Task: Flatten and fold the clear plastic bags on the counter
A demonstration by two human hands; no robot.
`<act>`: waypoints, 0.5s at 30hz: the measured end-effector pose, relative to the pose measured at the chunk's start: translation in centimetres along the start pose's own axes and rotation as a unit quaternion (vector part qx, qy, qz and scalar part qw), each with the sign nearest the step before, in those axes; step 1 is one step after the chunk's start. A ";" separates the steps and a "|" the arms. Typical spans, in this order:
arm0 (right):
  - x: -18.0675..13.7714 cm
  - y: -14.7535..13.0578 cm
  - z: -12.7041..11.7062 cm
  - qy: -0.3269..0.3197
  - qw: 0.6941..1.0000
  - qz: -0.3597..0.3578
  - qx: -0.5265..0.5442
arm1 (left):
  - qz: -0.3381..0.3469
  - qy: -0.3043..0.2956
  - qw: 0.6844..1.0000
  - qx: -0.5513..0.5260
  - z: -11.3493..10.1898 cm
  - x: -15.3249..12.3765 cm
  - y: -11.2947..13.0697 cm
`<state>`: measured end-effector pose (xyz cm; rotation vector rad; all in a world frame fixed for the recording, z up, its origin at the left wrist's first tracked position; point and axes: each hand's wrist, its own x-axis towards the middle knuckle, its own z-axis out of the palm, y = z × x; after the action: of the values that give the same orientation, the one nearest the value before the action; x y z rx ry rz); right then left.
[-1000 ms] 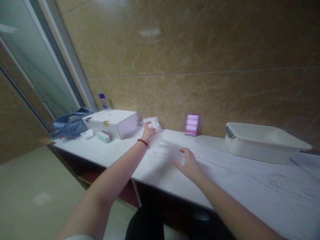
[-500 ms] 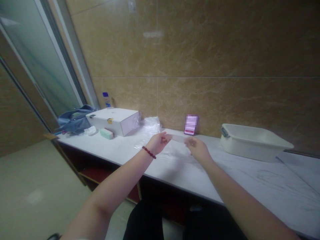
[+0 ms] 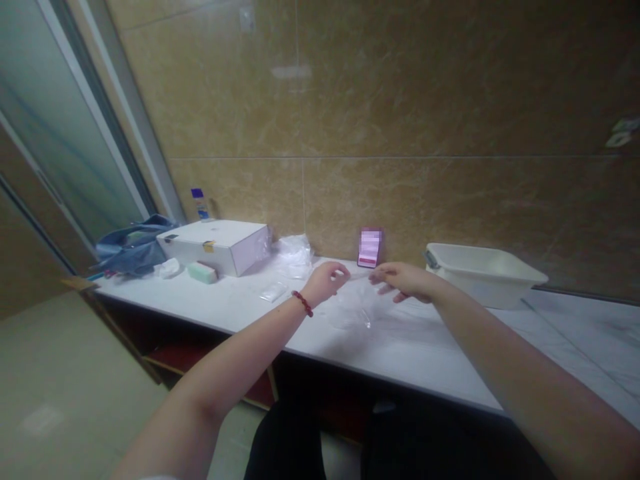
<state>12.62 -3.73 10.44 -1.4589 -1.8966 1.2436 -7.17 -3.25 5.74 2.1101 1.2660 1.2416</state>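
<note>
A thin clear plastic bag (image 3: 353, 310) hangs between my hands over the counter, its lower part spread close to the white top. My left hand (image 3: 326, 281), with a red bead bracelet at the wrist, pinches the bag's upper edge between thumb and forefinger. From the other side my right hand (image 3: 404, 280) pinches the same edge, its remaining fingers loosely spread. The film is so transparent that its outline is hard to make out. Behind the hands a phone (image 3: 369, 250) with a lit screen leans against the wall.
On the left of the counter (image 3: 400, 353) are a white box (image 3: 213, 243), a green-and-white sponge (image 3: 201, 272), a blue bag (image 3: 127, 247) and a blue-capped bottle (image 3: 201, 205). Crumpled clear plastic (image 3: 293, 257) and a small flat packet (image 3: 273, 291) lie nearer. A cream basin (image 3: 485, 270) stands right.
The camera view has turned slightly right. The plastic between my hands has gone from a narrow whitish strip to a looser film hanging lower. My right hand's outer fingers have spread.
</note>
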 end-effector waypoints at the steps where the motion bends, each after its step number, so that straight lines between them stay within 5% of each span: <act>1: 0.1 0.2 -0.2 0.009 1.000 0.003 0.013 | -0.007 -0.002 1.000 0.014 0.1 0.3 0.2; 5: 0.6 1.8 -0.3 0.060 0.993 0.012 0.102 | -0.002 -0.015 1.000 0.017 0.1 1.0 0.9; 8: 1.1 2.9 0.4 0.090 0.983 0.003 0.158 | -0.048 -0.077 0.989 -0.117 0.2 1.0 1.5; 12: 1.9 3.9 1.8 0.173 0.969 -0.031 0.171 | -0.153 -0.167 0.881 -0.416 0.7 0.2 2.3; 15: 2.0 4.6 3.1 0.297 0.945 -0.071 0.114 | -0.190 -0.122 0.822 -0.522 1.2 -0.6 2.5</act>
<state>11.91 -2.87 4.60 -1.3484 -1.3724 0.7994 -5.02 -4.97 6.55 1.0885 0.5792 1.0536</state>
